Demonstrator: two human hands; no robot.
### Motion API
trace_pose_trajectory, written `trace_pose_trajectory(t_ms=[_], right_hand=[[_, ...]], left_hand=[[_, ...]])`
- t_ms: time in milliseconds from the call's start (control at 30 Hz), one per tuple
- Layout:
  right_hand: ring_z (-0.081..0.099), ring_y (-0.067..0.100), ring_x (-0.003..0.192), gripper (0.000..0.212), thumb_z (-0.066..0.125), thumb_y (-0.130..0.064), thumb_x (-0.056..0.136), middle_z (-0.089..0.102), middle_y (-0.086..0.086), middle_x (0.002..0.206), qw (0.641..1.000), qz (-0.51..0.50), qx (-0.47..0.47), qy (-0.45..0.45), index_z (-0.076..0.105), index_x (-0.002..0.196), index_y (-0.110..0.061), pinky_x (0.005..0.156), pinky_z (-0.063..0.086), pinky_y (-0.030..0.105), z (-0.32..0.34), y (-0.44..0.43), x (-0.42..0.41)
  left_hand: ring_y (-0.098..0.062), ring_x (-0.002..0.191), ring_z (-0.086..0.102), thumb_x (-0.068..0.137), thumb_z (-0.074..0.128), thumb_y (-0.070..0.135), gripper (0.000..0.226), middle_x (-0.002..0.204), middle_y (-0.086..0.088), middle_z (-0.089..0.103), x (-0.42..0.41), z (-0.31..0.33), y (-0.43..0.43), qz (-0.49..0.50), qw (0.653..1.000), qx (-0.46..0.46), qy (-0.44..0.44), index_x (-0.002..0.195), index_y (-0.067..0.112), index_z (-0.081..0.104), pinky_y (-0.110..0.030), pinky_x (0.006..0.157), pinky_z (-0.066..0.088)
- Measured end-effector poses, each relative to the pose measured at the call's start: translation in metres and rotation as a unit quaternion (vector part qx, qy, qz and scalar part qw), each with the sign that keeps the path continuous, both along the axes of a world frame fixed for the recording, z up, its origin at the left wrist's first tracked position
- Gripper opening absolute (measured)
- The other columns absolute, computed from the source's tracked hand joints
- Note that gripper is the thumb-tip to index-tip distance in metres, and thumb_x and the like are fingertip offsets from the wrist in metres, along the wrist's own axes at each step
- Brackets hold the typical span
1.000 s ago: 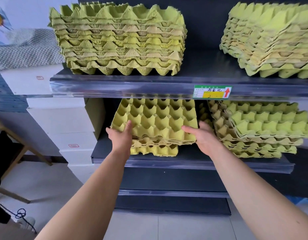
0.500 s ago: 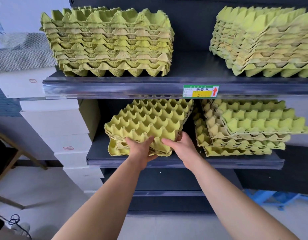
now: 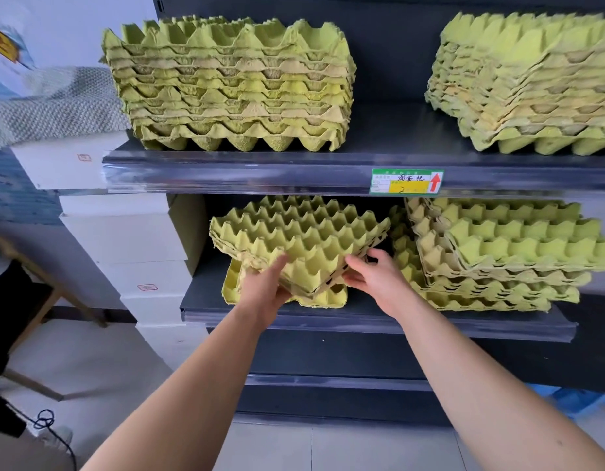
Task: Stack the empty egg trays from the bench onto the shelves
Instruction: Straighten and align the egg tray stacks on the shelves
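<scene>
While the dark shelving unit (image 3: 260, 171) already carries a tall left stack (image 3: 233, 90) and a right stack (image 3: 532, 90) of green egg trays on its upper level, and a looser, skewed stack (image 3: 498, 263) on the right of the lower shelf (image 3: 362, 321), the step in hand is seating a fresh bundle on that shelf's left side. The bundle of trays (image 3: 301, 236) sits turned corner-forward and tilted, with its near corner over a base tray (image 3: 233, 292) that lies square on the shelf. The left hand (image 3: 263, 287) grips the near-left edge, fingers curled around it. The right hand (image 3: 376, 280) holds the near-right edge, fingers tucked beneath and thumb seemingly above. Next, I judge, the bundle needs rotating until its edges match the base tray, then lowering so the cups nest. Forced, the pulp rims could catch or crumple.
</scene>
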State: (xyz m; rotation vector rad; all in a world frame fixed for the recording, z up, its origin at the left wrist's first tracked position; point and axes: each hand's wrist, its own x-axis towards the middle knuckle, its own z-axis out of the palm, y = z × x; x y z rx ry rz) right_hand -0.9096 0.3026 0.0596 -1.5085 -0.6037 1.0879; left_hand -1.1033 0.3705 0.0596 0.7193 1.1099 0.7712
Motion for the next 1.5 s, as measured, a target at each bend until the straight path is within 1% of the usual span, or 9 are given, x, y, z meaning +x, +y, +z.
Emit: trace_pose_trajectory(t_ms=[100, 267, 433, 667, 767, 900, 1100, 1233, 1500], right_hand=[[0.07, 0.022, 0.093, 0.072, 0.078, -0.017, 0.078, 0.063, 0.01, 0.116, 1.0, 0.011, 0.0, -0.023, 0.039, 0.137, -0.009, 0.089, 0.055, 0.04, -0.007, 0.003, -0.012], [0.067, 0.022, 0.1, 0.081, 0.077, -0.039, 0.078, 0.056, 0.01, 0.125, 0.999, -0.021, -0.01, -0.048, 0.032, 0.14, -0.015, 0.094, 0.052, 0.042, -0.005, 0.005, -0.008], [0.041, 0.026, 0.132, 0.105, 0.067, -0.069, 0.066, 0.023, -0.001, 0.155, 0.988, -0.092, -0.052, -0.116, 0.01, 0.149, -0.038, 0.107, 0.037, 0.052, 0.008, 0.013, 0.026], [0.061, 0.024, 0.104, 0.053, 0.066, -0.012, 0.086, 0.053, 0.014, 0.127, 0.991, -0.106, -0.059, -0.061, 0.046, 0.136, -0.01, 0.079, 0.056, 0.03, 0.009, 0.021, 0.046], [0.061, 0.022, 0.099, 0.042, 0.064, -0.006, 0.087, 0.056, 0.013, 0.121, 0.987, -0.127, -0.059, -0.077, 0.051, 0.127, -0.008, 0.081, 0.055, 0.03, 0.01, 0.025, 0.042], [0.065, 0.023, 0.094, 0.015, 0.065, -0.007, 0.085, 0.064, 0.006, 0.091, 0.98, -0.162, -0.063, -0.092, 0.056, 0.085, -0.019, 0.089, 0.054, 0.042, 0.003, 0.028, 0.031], [0.061, 0.019, 0.079, 0.008, 0.063, -0.012, 0.087, 0.062, -0.003, 0.083, 0.974, -0.168, -0.067, -0.138, 0.058, 0.089, -0.018, 0.064, 0.048, 0.027, -0.011, 0.027, 0.021], [0.065, 0.021, 0.09, 0.042, 0.065, -0.019, 0.084, 0.062, 0.002, 0.111, 0.968, -0.166, -0.076, -0.174, 0.055, 0.125, -0.017, 0.073, 0.053, 0.033, -0.018, 0.027, 0.018], [0.057, 0.024, 0.088, 0.048, 0.049, -0.048, 0.091, 0.054, 0.001, 0.107, 0.912, -0.053, -0.178, -0.366, 0.043, 0.128, -0.018, 0.074, 0.049, 0.035, -0.022, 0.021, 0.024]], left_hand=[[-0.04, 0.1, 0.064, 0.056, 0.093, 0.037, 0.103, 0.128, -0.015, 0.054, 0.005, -0.002, -0.011, -0.057, 0.997, -0.048, -0.011, 0.136, 0.035, 0.029, -0.055, 0.07, 0.058], [-0.033, 0.1, 0.061, 0.085, 0.07, 0.001, 0.064, 0.122, -0.009, 0.049, 0.004, -0.006, -0.003, 0.053, 0.998, -0.016, -0.017, 0.131, 0.026, 0.034, -0.046, 0.064, 0.06], [-0.034, 0.107, 0.062, 0.085, 0.064, -0.005, 0.061, 0.127, -0.005, 0.055, -0.032, 0.003, 0.013, -0.024, 0.998, 0.033, -0.045, 0.133, 0.027, 0.042, -0.048, 0.077, 0.059], [-0.031, 0.093, 0.064, 0.087, 0.069, 0.006, 0.042, 0.115, -0.012, 0.061, -0.046, 0.018, 0.04, -0.056, 0.997, 0.057, 0.001, 0.121, 0.017, 0.046, -0.046, 0.074, 0.059], [-0.031, 0.086, 0.065, 0.086, 0.071, 0.026, 0.039, 0.102, -0.018, 0.063, -0.044, 0.017, 0.054, -0.034, 0.999, 0.023, 0.028, 0.11, -0.003, 0.06, -0.041, 0.07, 0.059], [-0.026, 0.096, 0.068, 0.083, 0.071, 0.045, 0.042, 0.102, -0.009, 0.072, -0.041, 0.006, 0.062, -0.07, 0.997, 0.044, 0.012, 0.111, 0.014, 0.066, -0.045, 0.089, 0.055], [-0.021, 0.094, 0.066, 0.089, 0.067, 0.015, 0.032, 0.107, -0.006, 0.07, -0.042, -0.021, 0.066, -0.065, 0.984, 0.137, 0.097, 0.119, 0.008, 0.059, -0.03, 0.083, 0.049], [-0.017, 0.099, 0.066, 0.091, 0.066, 0.031, 0.032, 0.111, 0.003, 0.07, -0.044, -0.037, 0.071, -0.073, 0.97, 0.174, 0.154, 0.12, 0.021, 0.06, -0.036, 0.094, 0.048], [-0.027, 0.118, 0.055, 0.092, 0.052, 0.057, 0.066, 0.133, -0.006, 0.058, -0.033, -0.04, 0.076, -0.109, 0.918, 0.206, 0.319, 0.139, 0.013, 0.042, -0.035, 0.094, 0.043]])
